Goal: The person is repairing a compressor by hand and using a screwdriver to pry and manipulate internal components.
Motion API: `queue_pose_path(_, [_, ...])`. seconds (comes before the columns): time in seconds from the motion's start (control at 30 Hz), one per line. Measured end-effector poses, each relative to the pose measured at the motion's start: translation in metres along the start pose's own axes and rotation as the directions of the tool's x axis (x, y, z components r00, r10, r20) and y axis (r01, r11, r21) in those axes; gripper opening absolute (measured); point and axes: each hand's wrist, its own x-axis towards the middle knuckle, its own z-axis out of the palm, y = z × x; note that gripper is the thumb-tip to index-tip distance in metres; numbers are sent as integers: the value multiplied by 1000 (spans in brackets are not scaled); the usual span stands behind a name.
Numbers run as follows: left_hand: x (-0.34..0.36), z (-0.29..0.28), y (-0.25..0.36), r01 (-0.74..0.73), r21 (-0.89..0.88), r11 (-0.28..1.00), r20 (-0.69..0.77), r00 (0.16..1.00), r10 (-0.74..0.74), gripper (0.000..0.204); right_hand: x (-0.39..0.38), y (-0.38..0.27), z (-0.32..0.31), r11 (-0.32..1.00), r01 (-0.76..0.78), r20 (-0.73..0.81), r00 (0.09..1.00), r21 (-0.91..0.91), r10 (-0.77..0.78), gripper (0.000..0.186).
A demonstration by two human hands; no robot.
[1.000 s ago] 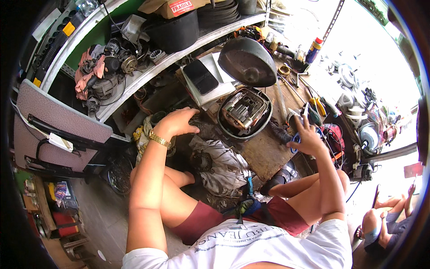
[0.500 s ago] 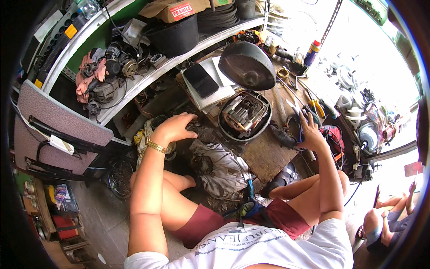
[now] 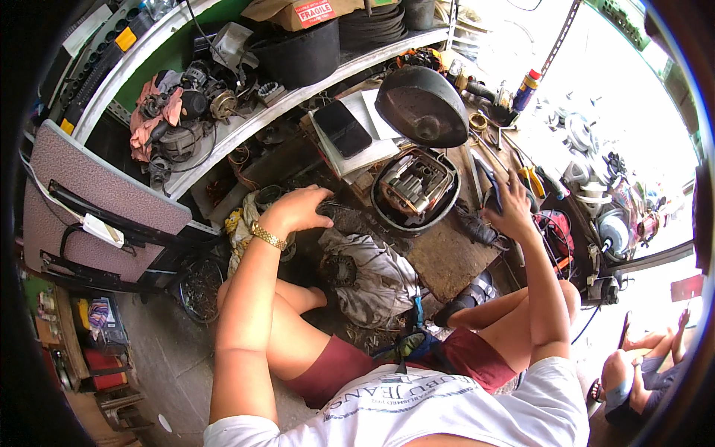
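Note:
My left hand [image 3: 300, 210] hovers over the dark ground left of the bench, its fingers apart and nothing in them. A gold watch circles that wrist. Beyond the right edge of the wooden board, my right hand [image 3: 511, 211] is held with fingers spread, also holding nothing, near a dark rag-like item [image 3: 475, 226]. Between the hands sits a round dark housing with a rusty metal mechanism [image 3: 415, 184] inside. Behind it stands a dark bowl-shaped cover [image 3: 428, 108], tilted up. Nearer me lies a grimy grey cloth [image 3: 380, 287] with a round dark part on it.
A black phone [image 3: 342, 129] rests on papers left of the cover. Pliers with yellow handles [image 3: 533, 181] and other tools lie at right. A shelf with a black tub [image 3: 298, 56] runs behind. Another person's legs [image 3: 633, 376] show at lower right.
The whole view has shifted slightly, so the bench things appear a little farther right. My right hand has drawn slightly left and inward. Both hands stay empty.

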Motion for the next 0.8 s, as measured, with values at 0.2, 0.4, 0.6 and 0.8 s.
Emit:
queue_pose_path(0.2, [22, 51, 55, -81, -89, 993, -212, 975, 60, 98, -14, -9, 5, 995, 27, 120, 993, -97, -15, 126])
queue_pose_path(0.4, [35, 132, 77, -267, -325, 907, -573, 819, 36, 118, -12, -32, 3, 972, 197, 111, 977, -128, -183, 125])
queue_pose_path(0.6, [43, 153, 81, -154, -325, 933, -535, 844, -47, 118, 3, -24, 9, 988, 121, -30, 992, -97, -124, 98])
queue_pose_path(0.8, [55, 145, 80, -201, -297, 933, -497, 867, 28, 113, 19, -31, 7, 963, 243, -204, 955, 117, -216, 58])
